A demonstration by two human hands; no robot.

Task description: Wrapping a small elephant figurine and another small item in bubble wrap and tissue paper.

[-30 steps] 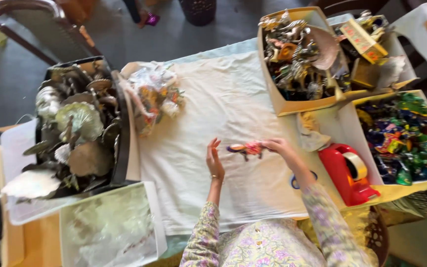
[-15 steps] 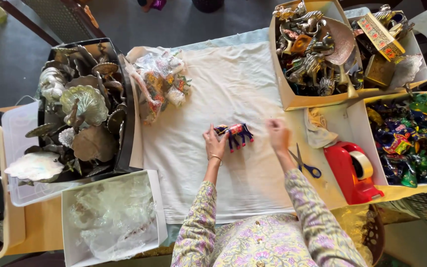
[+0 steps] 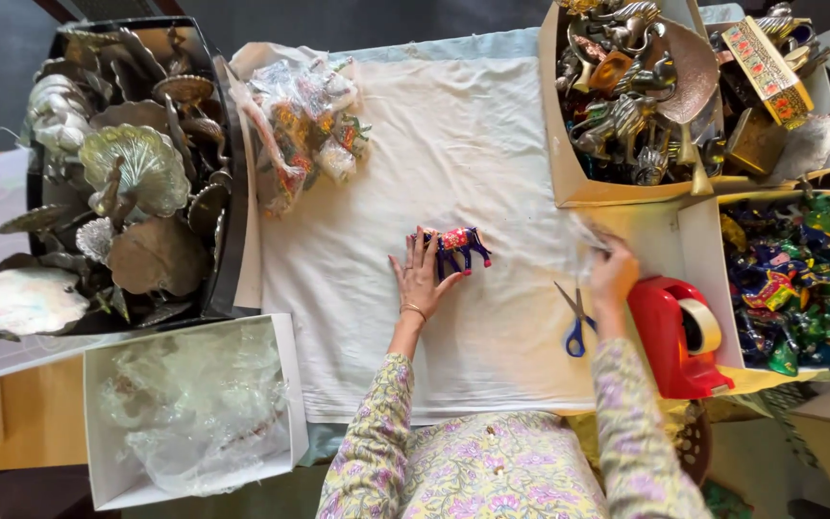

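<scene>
A small painted elephant figurine (image 3: pixel 457 244), blue with red and pink patches, stands on the white cloth (image 3: pixel 453 144) at mid-table. My left hand (image 3: pixel 422 276) rests flat beside it, fingers spread and touching its near side. My right hand (image 3: pixel 611 273) is off to the right, at the cloth's edge, pinching a thin clear plastic wrapper (image 3: pixel 585 234). Blue-handled scissors (image 3: pixel 575 319) lie just left of that hand.
A red tape dispenser (image 3: pixel 676 333) sits right of my right hand. Boxes of brass figures (image 3: pixel 626 96) and coloured painted figures (image 3: pixel 799 279) stand at right. A black tray of metal leaf-shaped pieces (image 3: pixel 127 173), a pile of wrapped figurines (image 3: pixel 305 125) and a box of plastic bags (image 3: pixel 194 404) sit at left.
The figurine now stands on the cloth under my left hand alone. My right hand has left it and moved right to the clear wrapper near the scissors.
</scene>
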